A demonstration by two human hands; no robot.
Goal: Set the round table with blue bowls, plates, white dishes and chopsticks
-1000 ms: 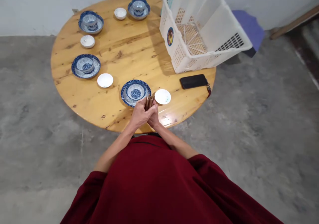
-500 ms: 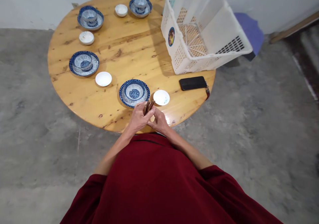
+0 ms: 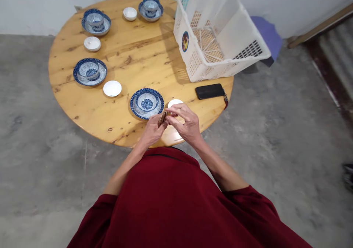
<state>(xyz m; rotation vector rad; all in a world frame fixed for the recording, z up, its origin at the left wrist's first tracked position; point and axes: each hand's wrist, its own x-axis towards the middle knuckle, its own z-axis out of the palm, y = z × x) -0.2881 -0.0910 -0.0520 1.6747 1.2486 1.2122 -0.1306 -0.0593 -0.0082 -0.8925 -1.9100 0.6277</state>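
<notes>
Pinching at the top of a small bundle of brown sticks (image 3: 162, 117), probably chopsticks, the right fingertips (image 3: 176, 110) curl over its upper ends. How many sticks they grip is too small to tell. The left fingers (image 3: 157, 125) are clenched round the lower part of the bundle, holding it nearly upright.

The left hand (image 3: 151, 131) and right hand (image 3: 187, 126) meet above the near edge of a round wooden table (image 3: 138, 56). The sticks are in the air between them and touch nothing on the table.

The right hand hides part of a small white dish (image 3: 173, 102). Just left of that sits a blue-patterned plate (image 3: 147, 103) with a bowl on it. Three more plate-and-bowl sets, each with a white dish beside it, ring the left and far sides. A black phone (image 3: 209, 91) lies to the right, and beyond it stands a white basket (image 3: 234, 31), overhanging the table's edge.

The step in hand looks like parting a few sticks from the bundle. As a judgement, drawing them free calls for a firm right pinch on just those sticks, while the left grip eases enough to let them slide and keeps the rest together.
</notes>
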